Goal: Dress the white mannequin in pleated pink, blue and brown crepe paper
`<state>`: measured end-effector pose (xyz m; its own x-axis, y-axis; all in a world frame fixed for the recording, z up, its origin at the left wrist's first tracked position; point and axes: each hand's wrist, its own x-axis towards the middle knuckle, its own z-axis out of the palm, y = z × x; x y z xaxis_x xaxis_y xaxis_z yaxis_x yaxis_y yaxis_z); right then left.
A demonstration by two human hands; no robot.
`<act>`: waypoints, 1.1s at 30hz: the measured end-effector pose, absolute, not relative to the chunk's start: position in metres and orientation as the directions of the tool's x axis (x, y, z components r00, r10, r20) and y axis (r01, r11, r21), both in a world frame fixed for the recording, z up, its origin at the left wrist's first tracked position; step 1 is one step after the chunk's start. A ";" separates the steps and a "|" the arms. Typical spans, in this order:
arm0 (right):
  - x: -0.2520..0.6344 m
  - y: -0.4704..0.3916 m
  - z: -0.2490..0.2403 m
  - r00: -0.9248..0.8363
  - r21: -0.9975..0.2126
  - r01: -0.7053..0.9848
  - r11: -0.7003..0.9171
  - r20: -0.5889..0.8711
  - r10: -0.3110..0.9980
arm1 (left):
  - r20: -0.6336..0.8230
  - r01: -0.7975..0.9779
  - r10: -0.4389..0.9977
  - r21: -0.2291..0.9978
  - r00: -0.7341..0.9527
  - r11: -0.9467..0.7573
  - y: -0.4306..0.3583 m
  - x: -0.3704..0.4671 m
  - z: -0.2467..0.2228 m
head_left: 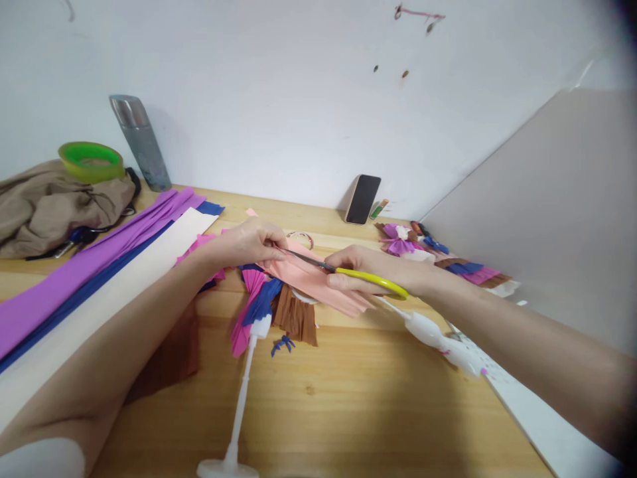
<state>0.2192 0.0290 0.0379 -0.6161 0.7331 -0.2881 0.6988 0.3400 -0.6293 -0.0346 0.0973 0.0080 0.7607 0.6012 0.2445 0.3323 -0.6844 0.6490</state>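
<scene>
My left hand [256, 242] pinches the edge of a peach strip of crepe paper [318, 282] above the table. In my right hand [365, 262] is a pair of scissors with yellow handles [383, 282]; its dark blades point left along the paper, toward my left fingertips. Under the peach paper lie pleated pieces of brown crepe paper [296, 315], blue crepe paper [263, 302] and pink crepe paper [243, 335]. A white stick with a round base [241, 398] lies just in front, its upper end by the blue piece. A small blue scrap [283, 344] lies beside it.
Long purple, blue and cream paper strips [124, 285] lie on the left. Behind them are a brown cloth [60, 206], a roll of tape [92, 162] and a bottle [142, 143]. A phone [363, 199] leans on the wall. A white plastic piece [442, 342] lies right, below paper flowers [401, 239].
</scene>
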 end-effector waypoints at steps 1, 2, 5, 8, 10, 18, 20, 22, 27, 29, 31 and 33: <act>0.219 0.029 0.038 -0.606 -0.631 0.703 0.328 -0.291 0.740 | 0.256 0.331 0.596 0.637 0.761 -0.696 0.097 -0.035 0.008; 0.218 0.029 0.037 -0.595 -0.635 0.708 0.309 -0.301 0.745 | 0.267 0.326 0.590 0.628 0.762 -0.707 0.098 -0.035 0.008; 0.218 0.031 0.034 -0.580 -0.652 0.707 0.273 -0.314 0.752 | 0.276 0.311 0.569 0.617 0.774 -0.723 0.098 -0.035 0.008; 0.221 0.034 0.028 -0.584 -0.655 0.697 0.293 -0.281 0.761 | 0.284 0.321 0.571 0.600 0.770 -0.733 0.098 -0.035 0.008; 0.222 0.034 0.026 -0.577 -0.652 0.699 0.294 -0.270 0.771 | 0.300 0.318 0.569 0.592 0.766 -0.740 0.098 -0.035 0.008; 0.219 0.027 0.037 -0.576 -0.636 0.711 0.300 -0.282 0.767 | 0.352 0.305 0.579 0.591 0.736 -0.747 0.100 -0.036 0.006; 0.220 0.026 0.043 -0.590 -0.604 0.722 0.338 -0.284 0.756 | 0.367 0.310 0.575 0.573 0.731 -0.759 0.102 -0.036 0.005; 0.222 0.024 0.051 -0.605 -0.580 0.728 0.365 -0.293 0.740 | 0.378 0.325 0.581 0.557 0.721 -0.764 0.103 -0.037 0.005; 0.235 0.018 0.079 -0.508 -0.504 0.798 0.332 -0.265 0.819 | 0.418 0.366 0.612 0.531 0.671 -0.764 0.102 -0.037 0.007; 0.236 0.016 0.084 -0.415 -0.552 0.774 0.310 -0.072 0.907 | 0.433 0.383 0.615 0.511 0.659 -0.769 0.100 -0.034 0.007; 0.229 0.016 0.080 -0.347 -0.604 0.715 0.352 0.130 0.929 | 0.450 0.408 0.625 0.491 0.638 -0.770 0.097 -0.031 0.008; 0.214 0.018 0.068 -0.329 -0.631 0.636 0.444 0.299 0.896 | 0.454 0.436 0.642 0.482 0.617 -0.760 0.093 -0.027 0.010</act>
<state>0.2143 0.0180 0.0680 -0.3292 0.8957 0.2988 0.6364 0.4442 -0.6306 -0.0271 0.0931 0.0097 0.6173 0.6424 0.4543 0.4358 -0.7599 0.4824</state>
